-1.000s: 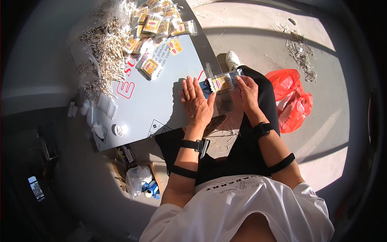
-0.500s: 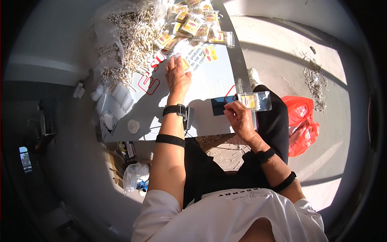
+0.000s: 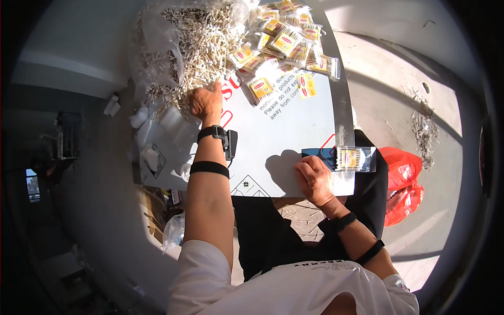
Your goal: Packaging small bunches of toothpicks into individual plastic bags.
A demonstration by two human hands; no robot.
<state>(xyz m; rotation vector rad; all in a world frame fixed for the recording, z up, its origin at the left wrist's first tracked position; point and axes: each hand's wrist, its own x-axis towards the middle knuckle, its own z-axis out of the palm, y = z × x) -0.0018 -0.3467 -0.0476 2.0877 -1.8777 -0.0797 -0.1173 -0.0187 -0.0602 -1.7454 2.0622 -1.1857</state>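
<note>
A heap of loose cotton swabs point(image 3: 202, 47) spills from a clear plastic bag on the table. My left hand point(image 3: 207, 102) is at its near edge, thumb apart from the bent fingers, fingertips partly lost among the swabs. At the table's right near edge, my right hand point(image 3: 315, 181) is closed with curled fingers; what they hold, if anything, is hidden. Just beyond and right of it lies a clear packet of cotton swabs point(image 3: 347, 158) with a yellow label. Another filled packet point(image 3: 261, 89) lies flat right of my left hand, beside a loose yellow label card point(image 3: 305, 85).
Several filled packets point(image 3: 286, 41) are piled at the table's far right. The printed white tabletop point(image 3: 294, 126) ends just before my lap. A red plastic bag point(image 3: 401, 184) and scattered swabs point(image 3: 424, 131) are on the floor at right.
My left hand has left the filled packet on the table and moved left to the swab heap. My right hand has shifted slightly left, fingers more curled. The whole view has shifted.
</note>
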